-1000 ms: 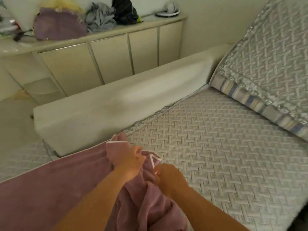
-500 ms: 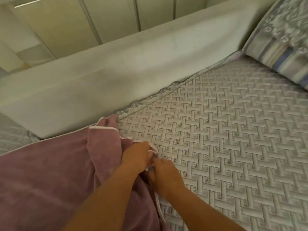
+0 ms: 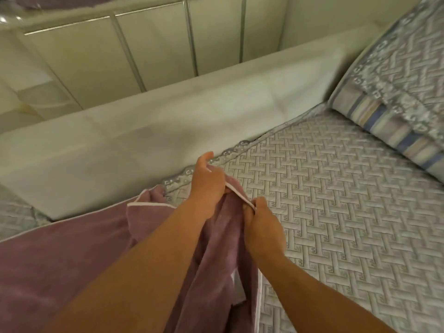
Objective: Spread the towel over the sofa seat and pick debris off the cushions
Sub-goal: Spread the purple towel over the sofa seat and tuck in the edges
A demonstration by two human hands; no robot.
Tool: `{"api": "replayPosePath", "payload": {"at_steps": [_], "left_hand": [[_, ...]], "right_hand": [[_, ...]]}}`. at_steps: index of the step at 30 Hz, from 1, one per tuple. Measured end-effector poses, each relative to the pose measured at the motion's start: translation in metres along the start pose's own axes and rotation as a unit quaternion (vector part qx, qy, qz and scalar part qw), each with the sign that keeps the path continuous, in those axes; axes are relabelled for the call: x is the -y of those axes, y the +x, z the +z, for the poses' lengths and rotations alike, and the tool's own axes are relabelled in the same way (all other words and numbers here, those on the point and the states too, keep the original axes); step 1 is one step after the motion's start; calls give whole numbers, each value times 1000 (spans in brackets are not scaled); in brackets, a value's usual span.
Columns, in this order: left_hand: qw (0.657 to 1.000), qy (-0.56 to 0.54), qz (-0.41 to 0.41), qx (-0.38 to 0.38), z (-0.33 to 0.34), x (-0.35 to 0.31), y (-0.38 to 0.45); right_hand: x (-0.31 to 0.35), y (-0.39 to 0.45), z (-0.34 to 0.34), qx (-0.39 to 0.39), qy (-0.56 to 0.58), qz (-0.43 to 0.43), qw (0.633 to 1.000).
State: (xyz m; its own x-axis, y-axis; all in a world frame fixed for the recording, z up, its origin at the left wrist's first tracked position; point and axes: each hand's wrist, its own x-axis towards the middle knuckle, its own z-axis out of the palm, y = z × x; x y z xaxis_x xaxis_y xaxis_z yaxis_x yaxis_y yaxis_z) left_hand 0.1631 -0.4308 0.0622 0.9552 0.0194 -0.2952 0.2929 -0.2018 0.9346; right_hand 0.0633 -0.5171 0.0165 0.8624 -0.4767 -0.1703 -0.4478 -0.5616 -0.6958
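A mauve towel [image 3: 60,255] with white piping lies over the left part of the sofa seat [image 3: 336,224], which wears a grey quilted cover with a woven pattern. The towel's right part is bunched in folds between my arms. My left hand [image 3: 207,186] grips the towel's piped edge near the seat's back seam, with the forefinger stretched out. My right hand [image 3: 263,219] pinches the same white-piped edge a little nearer to me. No debris shows on the cushions.
A pale sofa back [image 3: 144,135] runs behind the seat. A quilted cushion [image 3: 396,75] with a striped border leans at the right. Cream cabinet doors [image 3: 153,49] stand behind the sofa.
Both hands have moved up and away from me along the towel's edge, with the left now reaching the seat's back seam. The view has tilted back up slightly.
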Motion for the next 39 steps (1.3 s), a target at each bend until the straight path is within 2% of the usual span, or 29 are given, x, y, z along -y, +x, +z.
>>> {"api": "replayPosePath", "payload": {"at_steps": [4, 8, 14, 21, 27, 33, 39], "left_hand": [[1000, -17, -22, 6, 31, -18, 13], [999, 20, 24, -16, 80, -31, 32], [997, 51, 51, -1, 172, -50, 69], [990, 123, 65, 20, 275, -68, 114], [985, 139, 87, 45, 345, -73, 148], [971, 190, 121, 76, 402, -73, 176], [961, 243, 99, 85, 440, -58, 209]], "right_hand": [[-19, 28, -24, -15, 4, -13, 1000], [-46, 72, -51, -1, 27, -19, 999], [-85, 147, -99, 2, 38, -45, 998], [-131, 237, -149, -21, 35, -40, 998], [-168, 295, -175, -43, 21, -15, 999], [-199, 340, -193, -47, -3, 8, 999], [-222, 379, -201, -48, -51, 24, 997]]}}
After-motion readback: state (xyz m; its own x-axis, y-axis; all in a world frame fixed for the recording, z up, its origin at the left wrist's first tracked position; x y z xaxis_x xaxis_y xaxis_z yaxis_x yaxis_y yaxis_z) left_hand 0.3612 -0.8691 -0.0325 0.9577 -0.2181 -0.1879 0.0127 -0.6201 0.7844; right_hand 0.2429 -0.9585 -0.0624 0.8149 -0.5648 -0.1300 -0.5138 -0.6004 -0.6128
